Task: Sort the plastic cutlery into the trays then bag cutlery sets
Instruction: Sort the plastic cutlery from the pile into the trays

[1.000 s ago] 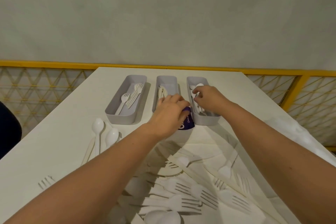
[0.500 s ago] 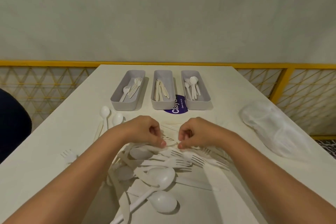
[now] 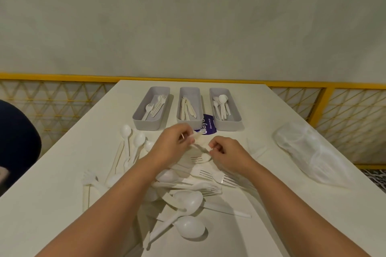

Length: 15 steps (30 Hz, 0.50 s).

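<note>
On the white table, our left hand pinches a pale cutlery piece and our right hand pinches another's end. Loose cutlery lies just beneath both hands; three trays sit beyond them.

White cutlery lies under the hands. Beyond them, grey trays, a purple label, yellow lattice railing

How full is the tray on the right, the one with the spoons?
Mostly empty: the right tray holds only a few spoons lying flat, with bare floor showing.
</note>
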{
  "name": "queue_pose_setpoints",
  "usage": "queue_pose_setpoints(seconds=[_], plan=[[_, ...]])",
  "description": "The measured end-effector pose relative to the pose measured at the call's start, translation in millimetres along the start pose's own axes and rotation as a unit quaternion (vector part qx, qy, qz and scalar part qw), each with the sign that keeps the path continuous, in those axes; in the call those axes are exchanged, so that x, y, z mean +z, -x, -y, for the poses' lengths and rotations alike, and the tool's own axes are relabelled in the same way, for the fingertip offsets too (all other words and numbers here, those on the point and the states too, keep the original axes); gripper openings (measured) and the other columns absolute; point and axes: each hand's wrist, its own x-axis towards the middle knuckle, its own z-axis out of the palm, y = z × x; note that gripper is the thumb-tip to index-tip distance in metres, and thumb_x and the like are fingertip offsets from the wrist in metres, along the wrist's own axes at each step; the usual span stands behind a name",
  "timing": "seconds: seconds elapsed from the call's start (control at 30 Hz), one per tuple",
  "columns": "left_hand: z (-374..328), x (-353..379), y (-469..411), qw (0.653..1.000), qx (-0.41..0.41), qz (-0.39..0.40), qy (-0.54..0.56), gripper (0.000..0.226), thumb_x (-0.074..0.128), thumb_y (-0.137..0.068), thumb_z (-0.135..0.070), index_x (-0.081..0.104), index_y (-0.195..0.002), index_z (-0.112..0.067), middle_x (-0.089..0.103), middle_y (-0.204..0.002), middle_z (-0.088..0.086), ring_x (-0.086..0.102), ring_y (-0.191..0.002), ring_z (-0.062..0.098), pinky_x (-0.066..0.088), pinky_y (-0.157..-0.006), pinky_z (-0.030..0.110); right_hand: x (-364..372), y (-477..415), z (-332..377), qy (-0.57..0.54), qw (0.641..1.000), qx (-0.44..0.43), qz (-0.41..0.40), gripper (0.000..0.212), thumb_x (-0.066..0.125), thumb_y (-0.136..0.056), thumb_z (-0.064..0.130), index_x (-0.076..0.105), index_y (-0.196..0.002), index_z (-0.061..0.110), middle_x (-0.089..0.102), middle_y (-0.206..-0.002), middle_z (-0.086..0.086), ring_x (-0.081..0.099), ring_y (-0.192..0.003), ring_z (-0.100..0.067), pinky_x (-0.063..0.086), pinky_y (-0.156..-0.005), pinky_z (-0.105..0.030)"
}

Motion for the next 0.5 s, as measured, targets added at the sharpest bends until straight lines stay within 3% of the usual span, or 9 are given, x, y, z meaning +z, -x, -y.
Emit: queue_pose_setpoints(seconds=[0.1,0.2,0.27,0.33,0.4,0.5], plan=[[-9,-2,-5,0.978,0.044,-0.135,0.151,0.009,0.057,-0.092,-0.017,0.058,-0.084,-0.012,0.062,-0.074,0.001,0.057,-0.068,0.014,0.045,-0.063,0.023,-3,-1,8,-0.075,0.995,-0.031,-0.056,0.008,0.055,-0.091,0.009,0.059,-0.096,0.014,0.051,-0.077,0.005,0.045,-0.067,-0.008,0.039,-0.061,-0.01],[-22,-4,-13,0.925,0.013,-0.207,0.318,0.011,0.049,-0.096,-0.015,0.055,-0.086,-0.016,0.057,-0.07,-0.001,0.052,-0.057,0.007,0.045,-0.057,0.015,-9,-5,20,-0.165,0.98,-0.074,-0.088,0.015,0.058,-0.089,0.006,0.059,-0.085,0.02,0.051,-0.073,0.002,0.047,-0.07,-0.014,0.044,-0.068,-0.023],[-28,-3,-20,0.885,-0.069,-0.191,0.419,0.016,0.043,-0.099,-0.021,0.056,-0.09,-0.018,0.05,-0.068,-0.001,0.044,-0.056,0.008,0.041,-0.055,0.018,-12,-7,28,-0.229,0.967,-0.082,-0.079,0.013,0.059,-0.089,0.004,0.06,-0.088,0.017,0.054,-0.075,-0.005,0.052,-0.071,-0.018,0.048,-0.066,-0.03],[-31,-2,-26,0.844,-0.147,-0.114,0.502,0.027,0.039,-0.099,-0.033,0.058,-0.097,-0.014,0.05,-0.073,0.003,0.044,-0.062,0.013,0.041,-0.061,0.026,-11,-9,36,-0.254,0.961,-0.088,-0.068,0.011,0.06,-0.088,0.001,0.062,-0.094,0.01,0.056,-0.075,-0.007,0.054,-0.067,-0.016,0.05,-0.061,-0.024],[-32,1,-27,0.835,-0.172,-0.034,0.522,0.037,0.042,-0.096,-0.044,0.058,-0.098,-0.01,0.058,-0.081,0.011,0.054,-0.071,0.023,0.047,-0.071,0.04,-7,-12,43,-0.254,0.961,-0.093,-0.062,0.01,0.062,-0.086,0.0,0.062,-0.092,0.007,0.058,-0.075,-0.009,0.056,-0.065,-0.014,0.05,-0.058,-0.018],[-35,3,-22,0.826,-0.158,-0.028,0.54,0.025,0.043,-0.098,-0.028,0.056,-0.084,-0.011,0.059,-0.069,0.004,0.06,-0.063,0.017,0.05,-0.061,0.032,-6,-14,46,-0.222,0.97,-0.089,-0.043,0.011,0.063,-0.086,0.0,0.059,-0.082,0.01,0.06,-0.078,-0.011,0.055,-0.065,-0.015,0.049,-0.06,-0.02]])
